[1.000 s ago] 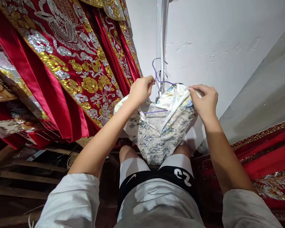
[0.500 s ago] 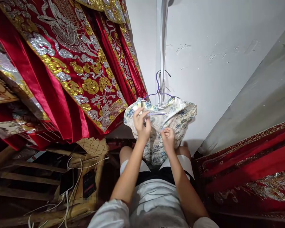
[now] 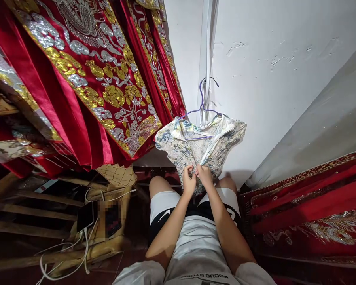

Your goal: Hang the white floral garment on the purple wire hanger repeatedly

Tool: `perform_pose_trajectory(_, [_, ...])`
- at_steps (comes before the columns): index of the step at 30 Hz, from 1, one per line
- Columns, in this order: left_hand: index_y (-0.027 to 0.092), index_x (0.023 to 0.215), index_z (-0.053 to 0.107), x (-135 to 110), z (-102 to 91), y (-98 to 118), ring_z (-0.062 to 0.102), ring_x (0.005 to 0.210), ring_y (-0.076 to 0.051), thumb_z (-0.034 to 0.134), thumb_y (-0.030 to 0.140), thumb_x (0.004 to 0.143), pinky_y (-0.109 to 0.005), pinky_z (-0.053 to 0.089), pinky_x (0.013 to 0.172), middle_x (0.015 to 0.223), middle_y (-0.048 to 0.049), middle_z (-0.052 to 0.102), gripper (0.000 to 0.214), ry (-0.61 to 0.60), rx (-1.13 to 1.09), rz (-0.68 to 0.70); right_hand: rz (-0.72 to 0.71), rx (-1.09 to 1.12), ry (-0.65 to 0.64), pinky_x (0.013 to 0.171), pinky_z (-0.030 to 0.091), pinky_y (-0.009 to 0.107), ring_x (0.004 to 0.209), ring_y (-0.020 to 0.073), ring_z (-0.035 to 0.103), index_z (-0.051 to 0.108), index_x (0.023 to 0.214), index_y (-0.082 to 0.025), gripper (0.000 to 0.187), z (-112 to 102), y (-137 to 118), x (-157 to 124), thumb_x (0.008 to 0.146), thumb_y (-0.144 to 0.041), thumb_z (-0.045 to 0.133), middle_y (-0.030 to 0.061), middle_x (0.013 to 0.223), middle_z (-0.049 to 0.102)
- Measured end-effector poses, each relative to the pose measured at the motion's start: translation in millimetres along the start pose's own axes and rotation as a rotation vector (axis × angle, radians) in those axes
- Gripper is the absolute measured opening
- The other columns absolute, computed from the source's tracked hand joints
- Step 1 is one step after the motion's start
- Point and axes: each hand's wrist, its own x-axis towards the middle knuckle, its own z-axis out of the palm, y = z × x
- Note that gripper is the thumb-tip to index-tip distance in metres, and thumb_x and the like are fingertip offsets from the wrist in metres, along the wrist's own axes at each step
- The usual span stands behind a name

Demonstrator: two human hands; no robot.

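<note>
A floral short-sleeved shirt (image 3: 172, 138) with a white-edged collar hangs on a purple wire hanger (image 3: 202, 106) in front of me. Its front is open in a V below the collar. At the lower point of that V, my left hand (image 3: 190, 180) pinches one front edge of the shirt. Right beside it, my right hand (image 3: 204, 175) grips the other edge, the fingers of both hands nearly touching. Any button between the fingertips is too small to make out.
Red cloth with gold and silver embroidery (image 3: 112, 95) hangs at the left. A wooden bench (image 3: 41, 213) at lower left carries a phone (image 3: 85, 217) and white cables. White wall (image 3: 269, 79) stands ahead; more red embroidered cloth (image 3: 320, 209) lies right.
My left hand has come down from the collar to the shirt front, next to my right hand. My right hand has shifted slightly left and lower. The view has tilted a little.
</note>
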Motion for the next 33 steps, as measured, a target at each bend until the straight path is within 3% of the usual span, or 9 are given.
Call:
perform_pose_trajectory(7, [0.021, 0.091, 0.05, -8.1, 3.7, 6.7, 0.059, 0.089, -0.021, 0.049, 0.02, 0.091, -0.031, 0.046, 0.084, 0.089, -0.0038, 0.059, 0.002, -0.108, 0.069, 0.114, -0.087, 0.166, -0.073, 0.06, 0.036, 0.03, 0.054, 0.0158, 0.045, 0.053, 0.055, -0.022, 0.049, -9.9, -0.3, -22.0, 0.086, -0.06, 0.052, -0.0012, 0.05, 0.047])
perform_pose_trajectory(12, [0.022, 0.085, 0.049, -4.5, -4.1, 13.3, 0.057, 0.084, -0.021, 0.045, 0.024, 0.096, -0.032, 0.044, 0.081, 0.084, -0.0031, 0.058, 0.011, -0.151, 0.107, 0.144, -0.087, 0.312, -0.198, 0.055, 0.038, 0.029, 0.053, 0.0151, 0.046, 0.057, 0.062, -0.021, 0.046, -30.8, -15.1, -27.6, 0.084, -0.062, 0.053, 0.0, 0.056, 0.054])
perform_pose_trajectory(16, [0.023, 0.082, 0.047, -10.2, -5.0, 15.7, 0.057, 0.083, -0.022, 0.047, 0.023, 0.095, -0.034, 0.044, 0.08, 0.084, -0.0046, 0.057, 0.013, -0.219, 0.148, 0.179, -0.043, 0.524, -0.188, 0.045, 0.028, 0.025, 0.045, 0.0106, 0.038, 0.057, 0.064, -0.021, 0.044, -66.2, -68.6, -15.3, 0.075, -0.062, 0.068, -0.0024, 0.053, 0.051])
perform_pose_trajectory(19, [0.024, 0.081, 0.045, -12.8, -3.8, 13.1, 0.055, 0.081, -0.022, 0.044, 0.02, 0.094, -0.034, 0.044, 0.079, 0.082, -0.0043, 0.055, 0.014, -0.262, 0.17, 0.184, -0.151, 0.638, -0.159, 0.041, 0.023, 0.023, 0.044, 0.0083, 0.037, 0.059, 0.066, -0.02, 0.044, -90.1, -128.3, 0.8, 0.07, -0.059, 0.079, -0.0025, 0.053, 0.053])
perform_pose_trajectory(22, [0.024, 0.079, 0.043, -4.0, -9.0, 10.8, 0.053, 0.074, -0.02, 0.044, 0.017, 0.092, -0.033, 0.044, 0.074, 0.076, -0.0018, 0.052, 0.015, -0.309, 0.181, 0.169, -0.245, 0.716, -0.086, 0.04, 0.023, 0.021, 0.044, 0.0073, 0.039, 0.059, 0.068, -0.02, 0.044, -98.7, -169.6, 5.7, 0.076, -0.058, 0.078, -0.0023, 0.054, 0.054])
perform_pose_trajectory(24, [0.023, 0.078, 0.045, 10.0, -18.0, 16.9, 0.052, 0.066, -0.018, 0.048, 0.017, 0.09, -0.03, 0.043, 0.068, 0.07, 0.0004, 0.052, 0.014, -0.36, 0.176, 0.155, -0.267, 0.744, -0.069, 0.04, 0.026, 0.021, 0.045, 0.0073, 0.041, 0.059, 0.069, -0.02, 0.045, -96.0, -177.4, -1.0, 0.08, -0.059, 0.077, -0.0023, 0.055, 0.054])
perform_pose_trajectory(28, [0.021, 0.099, 0.059, 49.6, -43.1, 69.6, 0.06, 0.074, -0.017, 0.052, 0.025, 0.095, -0.028, 0.047, 0.071, 0.082, -0.0017, 0.064, 0.009, -0.387, 0.114, 0.196, -0.284, 0.773, -0.117, 0.043, 0.031, 0.021, 0.047, 0.0078, 0.044, 0.061, 0.07, -0.02, 0.043, -88.0, -168.5, -23.0, 0.081, -0.059, 0.075, -0.0025, 0.057, 0.055])
perform_pose_trajectory(31, [0.023, 0.127, 0.057, 78.4, -56.3, 137.1, 0.064, 0.086, -0.018, 0.05, 0.035, 0.102, -0.03, 0.051, 0.079, 0.099, -0.0054, 0.068, 0.028, -0.138, 0.032, 0.447, -0.316, 0.717, -0.132, 0.045, 0.032, 0.022, 0.047, 0.0086, 0.043, 0.062, 0.069, -0.02, 0.039, -90.5, -168.3, -30.4, 0.084, -0.055, 0.07, -0.002, 0.055, 0.055])
perform_pose_trajectory(33, [0.024, 0.124, 0.061, 93.6, -59.8, 178.7, 0.065, 0.088, -0.018, 0.05, 0.035, 0.103, -0.031, 0.051, 0.079, 0.103, -0.0063, 0.069, 0.026, -0.149, 0.089, 0.585, -0.361, 0.654, -0.141, 0.046, 0.033, 0.023, 0.047, 0.0092, 0.043, 0.061, 0.069, -0.02, 0.038, -93.6, -170.9, -29.4, 0.086, -0.054, 0.067, -0.0015, 0.056, 0.056])
